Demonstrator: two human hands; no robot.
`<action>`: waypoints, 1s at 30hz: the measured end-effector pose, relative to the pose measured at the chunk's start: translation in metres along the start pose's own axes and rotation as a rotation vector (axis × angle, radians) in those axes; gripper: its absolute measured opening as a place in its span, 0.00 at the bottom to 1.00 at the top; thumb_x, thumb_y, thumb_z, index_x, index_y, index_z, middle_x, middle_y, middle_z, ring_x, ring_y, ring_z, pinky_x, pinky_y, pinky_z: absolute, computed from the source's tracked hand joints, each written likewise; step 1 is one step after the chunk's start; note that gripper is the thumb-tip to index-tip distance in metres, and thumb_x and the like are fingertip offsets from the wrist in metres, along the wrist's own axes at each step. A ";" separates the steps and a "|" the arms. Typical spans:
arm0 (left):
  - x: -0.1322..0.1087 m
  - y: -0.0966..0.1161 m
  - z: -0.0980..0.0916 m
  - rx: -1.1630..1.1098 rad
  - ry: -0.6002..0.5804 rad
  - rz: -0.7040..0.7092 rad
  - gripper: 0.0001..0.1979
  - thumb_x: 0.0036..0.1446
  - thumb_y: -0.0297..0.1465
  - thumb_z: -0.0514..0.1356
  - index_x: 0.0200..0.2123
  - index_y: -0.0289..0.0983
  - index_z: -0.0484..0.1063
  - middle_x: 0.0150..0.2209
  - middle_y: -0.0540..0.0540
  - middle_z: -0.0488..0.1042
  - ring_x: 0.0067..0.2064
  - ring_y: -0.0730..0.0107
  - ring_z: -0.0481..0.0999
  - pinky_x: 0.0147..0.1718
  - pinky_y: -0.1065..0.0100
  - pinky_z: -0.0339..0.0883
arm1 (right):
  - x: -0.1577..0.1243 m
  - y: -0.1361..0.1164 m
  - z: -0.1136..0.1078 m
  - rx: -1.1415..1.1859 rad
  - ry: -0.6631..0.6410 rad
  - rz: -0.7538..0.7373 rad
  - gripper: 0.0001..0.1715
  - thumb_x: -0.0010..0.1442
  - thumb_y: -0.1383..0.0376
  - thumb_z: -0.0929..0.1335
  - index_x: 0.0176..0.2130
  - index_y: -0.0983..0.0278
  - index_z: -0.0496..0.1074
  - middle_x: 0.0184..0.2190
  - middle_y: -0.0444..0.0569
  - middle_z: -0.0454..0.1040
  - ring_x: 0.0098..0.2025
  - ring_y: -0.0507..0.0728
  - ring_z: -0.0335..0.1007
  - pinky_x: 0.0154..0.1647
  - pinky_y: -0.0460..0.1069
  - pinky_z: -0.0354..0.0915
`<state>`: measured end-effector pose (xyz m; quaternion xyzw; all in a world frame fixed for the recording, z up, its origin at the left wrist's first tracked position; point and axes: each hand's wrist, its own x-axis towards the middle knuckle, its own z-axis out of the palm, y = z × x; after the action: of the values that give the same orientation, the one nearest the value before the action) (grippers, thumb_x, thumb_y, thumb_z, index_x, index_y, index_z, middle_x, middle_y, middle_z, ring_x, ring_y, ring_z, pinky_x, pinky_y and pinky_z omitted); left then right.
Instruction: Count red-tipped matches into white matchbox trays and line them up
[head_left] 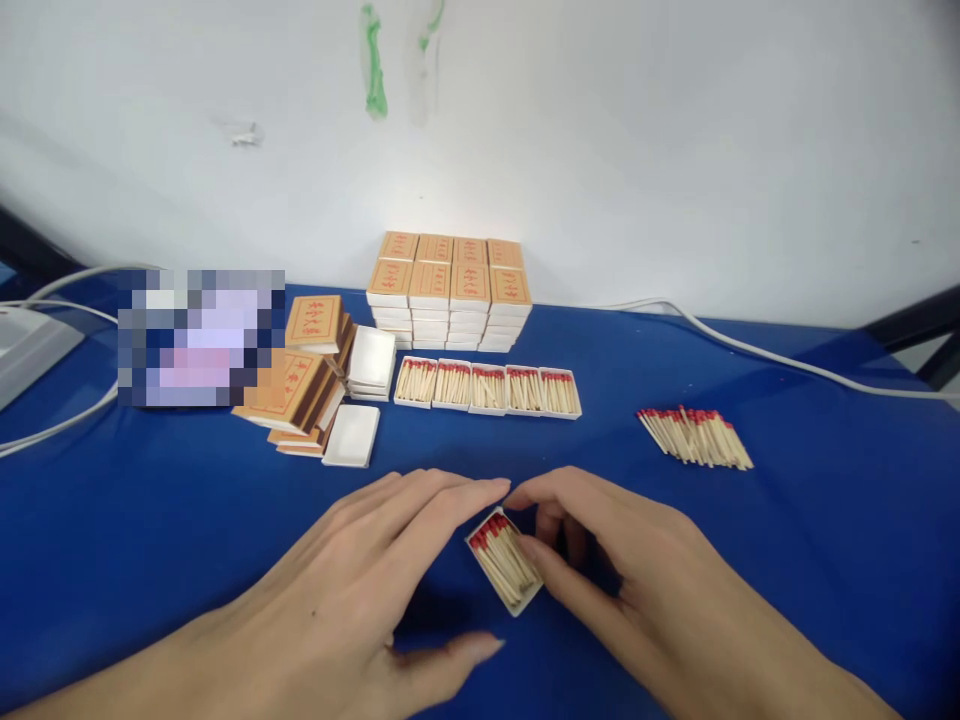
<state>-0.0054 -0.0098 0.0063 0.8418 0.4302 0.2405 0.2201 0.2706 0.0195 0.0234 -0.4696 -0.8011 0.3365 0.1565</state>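
Observation:
A white matchbox tray (517,606) full of red-tipped matches (502,562) sits tilted at an angle on the blue table between my hands. My right hand (615,560) grips its right side, with the thumb over the edge by the matches and the index finger at the top corner. Stretched out to the left of the tray, my left hand (375,570) has its fingers extended and its thumb well apart. The left index fingertip is close to the tray's top corner; whether it touches cannot be made out. Nothing is held in the left hand.
Behind my hands runs a row of several match-filled trays (488,390). Stacked matchboxes (450,285) stand against the wall. Left of the row are empty trays (352,437) and a pile of box sleeves (300,385). Loose matches (697,437) lie right; a white cable (750,352) crosses behind.

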 end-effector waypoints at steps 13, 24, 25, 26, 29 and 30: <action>0.004 -0.001 0.002 -0.166 0.014 -0.065 0.34 0.76 0.27 0.66 0.78 0.54 0.64 0.56 0.50 0.82 0.55 0.67 0.86 0.55 0.66 0.85 | 0.000 -0.009 0.002 0.180 0.088 0.100 0.16 0.84 0.57 0.66 0.66 0.53 0.73 0.33 0.37 0.81 0.29 0.52 0.77 0.29 0.46 0.71; 0.002 -0.004 0.004 -0.123 0.008 -0.073 0.39 0.72 0.30 0.71 0.79 0.56 0.61 0.60 0.51 0.84 0.59 0.62 0.85 0.61 0.58 0.83 | 0.002 -0.012 -0.001 0.167 0.097 0.094 0.18 0.84 0.55 0.65 0.66 0.54 0.74 0.31 0.38 0.81 0.27 0.54 0.78 0.26 0.48 0.70; 0.003 -0.004 0.004 -0.130 0.017 -0.068 0.39 0.72 0.30 0.71 0.79 0.56 0.61 0.60 0.50 0.84 0.59 0.62 0.85 0.61 0.58 0.83 | 0.002 -0.011 -0.001 0.160 0.098 0.096 0.18 0.84 0.55 0.66 0.66 0.54 0.75 0.30 0.38 0.81 0.27 0.54 0.78 0.26 0.49 0.70; 0.003 -0.005 0.005 -0.135 0.024 -0.066 0.40 0.72 0.30 0.71 0.79 0.56 0.61 0.60 0.50 0.84 0.59 0.61 0.85 0.61 0.58 0.83 | 0.001 -0.010 -0.001 0.152 0.099 0.093 0.17 0.84 0.55 0.66 0.65 0.54 0.75 0.30 0.38 0.81 0.26 0.54 0.77 0.26 0.49 0.70; 0.004 -0.005 0.005 -0.136 0.046 -0.074 0.39 0.72 0.30 0.70 0.78 0.56 0.62 0.61 0.50 0.84 0.59 0.62 0.86 0.58 0.60 0.84 | 0.000 -0.008 -0.001 0.140 0.099 0.070 0.16 0.84 0.57 0.66 0.64 0.55 0.75 0.31 0.37 0.82 0.26 0.53 0.78 0.26 0.49 0.70; 0.004 -0.005 0.005 -0.135 0.053 -0.077 0.38 0.72 0.29 0.70 0.78 0.56 0.62 0.61 0.50 0.84 0.59 0.61 0.86 0.58 0.59 0.84 | 0.000 -0.008 -0.001 0.138 0.099 0.062 0.15 0.84 0.58 0.65 0.64 0.55 0.75 0.31 0.37 0.82 0.26 0.53 0.78 0.26 0.48 0.71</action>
<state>-0.0030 -0.0049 0.0002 0.8014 0.4505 0.2825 0.2740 0.2656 0.0174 0.0296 -0.4984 -0.7523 0.3722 0.2173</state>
